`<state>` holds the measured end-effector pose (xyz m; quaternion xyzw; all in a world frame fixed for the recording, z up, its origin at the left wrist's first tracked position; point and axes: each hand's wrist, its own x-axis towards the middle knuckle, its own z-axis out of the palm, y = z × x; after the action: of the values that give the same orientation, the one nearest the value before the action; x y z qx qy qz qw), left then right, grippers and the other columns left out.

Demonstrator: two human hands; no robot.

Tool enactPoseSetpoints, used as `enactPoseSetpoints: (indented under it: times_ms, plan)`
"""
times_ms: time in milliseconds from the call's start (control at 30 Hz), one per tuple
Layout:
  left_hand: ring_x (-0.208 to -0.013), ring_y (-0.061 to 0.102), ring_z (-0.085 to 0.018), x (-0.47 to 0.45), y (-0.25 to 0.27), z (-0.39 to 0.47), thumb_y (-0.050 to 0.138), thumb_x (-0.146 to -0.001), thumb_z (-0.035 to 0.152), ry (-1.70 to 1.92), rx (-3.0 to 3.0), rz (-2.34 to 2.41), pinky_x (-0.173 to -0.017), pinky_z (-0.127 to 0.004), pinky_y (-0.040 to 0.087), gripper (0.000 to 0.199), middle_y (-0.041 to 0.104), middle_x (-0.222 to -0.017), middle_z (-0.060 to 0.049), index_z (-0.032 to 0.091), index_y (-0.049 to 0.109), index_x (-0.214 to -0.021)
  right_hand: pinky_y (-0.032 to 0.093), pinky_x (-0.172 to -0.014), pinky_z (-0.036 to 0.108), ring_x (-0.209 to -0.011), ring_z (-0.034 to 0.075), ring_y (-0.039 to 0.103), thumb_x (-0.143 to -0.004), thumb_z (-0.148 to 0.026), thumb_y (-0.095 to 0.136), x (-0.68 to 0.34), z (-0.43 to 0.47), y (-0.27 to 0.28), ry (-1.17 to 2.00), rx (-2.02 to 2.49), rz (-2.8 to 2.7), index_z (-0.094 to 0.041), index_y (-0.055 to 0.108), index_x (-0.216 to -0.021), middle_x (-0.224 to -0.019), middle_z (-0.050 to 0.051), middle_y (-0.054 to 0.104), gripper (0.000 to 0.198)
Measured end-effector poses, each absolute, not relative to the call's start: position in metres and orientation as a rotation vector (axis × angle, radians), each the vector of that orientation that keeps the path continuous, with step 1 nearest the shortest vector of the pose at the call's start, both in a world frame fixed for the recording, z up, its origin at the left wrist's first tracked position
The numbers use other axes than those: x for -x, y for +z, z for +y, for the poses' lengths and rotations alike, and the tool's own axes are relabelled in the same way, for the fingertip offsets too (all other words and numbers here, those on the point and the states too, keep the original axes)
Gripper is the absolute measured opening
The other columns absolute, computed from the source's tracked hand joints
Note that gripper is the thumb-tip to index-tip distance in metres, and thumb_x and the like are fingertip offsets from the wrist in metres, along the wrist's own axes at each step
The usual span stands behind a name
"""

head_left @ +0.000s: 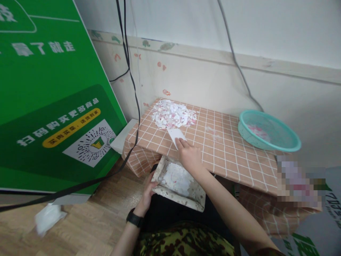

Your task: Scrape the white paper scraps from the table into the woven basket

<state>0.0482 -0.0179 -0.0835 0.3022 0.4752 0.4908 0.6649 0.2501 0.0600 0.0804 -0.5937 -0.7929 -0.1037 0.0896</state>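
My right hand (189, 154) grips a flat white card (176, 136) over the front part of the table. The card's far end reaches the near edge of a heap of small white and pink paper scraps (173, 113). Below the table's front edge, my left hand (147, 192) is closed on the left side of a shallow, stained white tray (178, 200). Inside the tray lies a layer of white scraps (177, 177). Part of the tray's right side is hidden by my right forearm.
A checked brown tablecloth (226, 142) covers the table. At its right stands a turquoise mesh basket (269, 142) with pinkish bits inside. A black cable (137, 103) hangs at the left, before a big green sign (61, 96). A white plastic bag (49, 217) lies on the floor.
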Motion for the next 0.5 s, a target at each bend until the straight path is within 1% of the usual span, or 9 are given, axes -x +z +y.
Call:
enactPoseSetpoints:
  times_ms: [100, 200, 233, 300, 367, 400, 433, 500]
  plan:
    - [-0.12, 0.061, -0.039, -0.048, -0.085, -0.018, 0.067, -0.075, 0.039, 1.091, -0.667, 1.055, -0.092, -0.047, 0.052, 0.066, 0.069, -0.132, -0.01, 0.021, 0.058, -0.138, 0.055, -0.078, 0.033, -0.107, 0.027, 0.069, -0.095, -0.013, 0.042, -0.271, 0.061, 0.08, -0.329, 1.862, -2.26, -0.015, 0.055, -0.141, -0.137, 0.015, 0.063, 0.048]
    - [-0.123, 0.06, -0.038, -0.047, -0.087, -0.018, 0.067, -0.077, 0.037, 1.086, -0.666, 1.035, -0.092, -0.045, 0.053, 0.064, 0.068, -0.134, -0.009, 0.021, 0.058, -0.138, 0.052, -0.07, 0.033, -0.092, 0.026, 0.072, -0.093, -0.015, 0.044, -0.301, 0.06, 0.078, -0.371, 1.935, -2.121, -0.018, 0.058, -0.138, -0.131, 0.015, 0.067, 0.047]
    - [-0.124, 0.059, -0.038, -0.047, -0.088, -0.018, 0.067, -0.078, 0.037, 1.088, -0.664, 1.028, -0.092, -0.045, 0.053, 0.064, 0.067, -0.135, -0.009, 0.021, 0.057, -0.139, 0.051, -0.068, 0.033, -0.086, 0.026, 0.073, -0.094, -0.017, 0.044, -0.312, 0.06, 0.077, -0.394, 1.955, -2.067, -0.019, 0.059, -0.138, -0.126, 0.015, 0.07, 0.047]
    - [-0.125, 0.058, -0.038, -0.047, -0.089, -0.019, 0.067, -0.079, 0.037, 1.087, -0.655, 1.026, -0.092, -0.045, 0.053, 0.065, 0.066, -0.137, -0.009, 0.022, 0.055, -0.141, 0.048, -0.063, 0.031, -0.074, 0.024, 0.073, -0.095, -0.021, 0.044, -0.332, 0.058, 0.076, -0.446, 2.003, -1.922, -0.021, 0.063, -0.134, -0.107, 0.013, 0.077, 0.044]
    - [-0.124, 0.059, -0.038, -0.048, -0.089, -0.019, 0.066, -0.08, 0.038, 1.08, -0.647, 1.027, -0.092, -0.045, 0.053, 0.065, 0.066, -0.136, -0.008, 0.023, 0.055, -0.142, 0.046, -0.06, 0.029, -0.066, 0.022, 0.071, -0.097, -0.026, 0.043, -0.346, 0.055, 0.075, -0.48, 2.026, -1.781, -0.022, 0.067, -0.131, -0.089, 0.01, 0.078, 0.041]
    - [-0.123, 0.06, -0.038, -0.048, -0.089, -0.019, 0.066, -0.08, 0.038, 1.074, -0.647, 1.024, -0.092, -0.045, 0.053, 0.063, 0.067, -0.135, -0.007, 0.024, 0.055, -0.141, 0.046, -0.06, 0.028, -0.065, 0.022, 0.071, -0.098, -0.028, 0.042, -0.349, 0.052, 0.075, -0.49, 2.017, -1.73, -0.022, 0.068, -0.129, -0.085, 0.009, 0.078, 0.041]
    - [-0.122, 0.06, -0.037, -0.049, -0.089, -0.019, 0.066, -0.08, 0.038, 1.068, -0.65, 1.019, -0.092, -0.044, 0.053, 0.062, 0.068, -0.133, -0.007, 0.024, 0.056, -0.14, 0.047, -0.061, 0.028, -0.066, 0.021, 0.071, -0.098, -0.029, 0.042, -0.349, 0.049, 0.074, -0.5, 1.993, -1.697, -0.021, 0.068, -0.129, -0.086, 0.009, 0.078, 0.041]
    - [-0.119, 0.062, -0.037, -0.049, -0.089, -0.018, 0.065, -0.081, 0.037, 1.062, -0.66, 1.005, -0.09, -0.044, 0.053, 0.06, 0.069, -0.131, -0.007, 0.025, 0.057, -0.139, 0.05, -0.065, 0.028, -0.074, 0.021, 0.073, -0.097, -0.026, 0.043, -0.341, 0.042, 0.072, -0.506, 1.903, -1.722, -0.02, 0.067, -0.13, -0.098, 0.011, 0.078, 0.041]
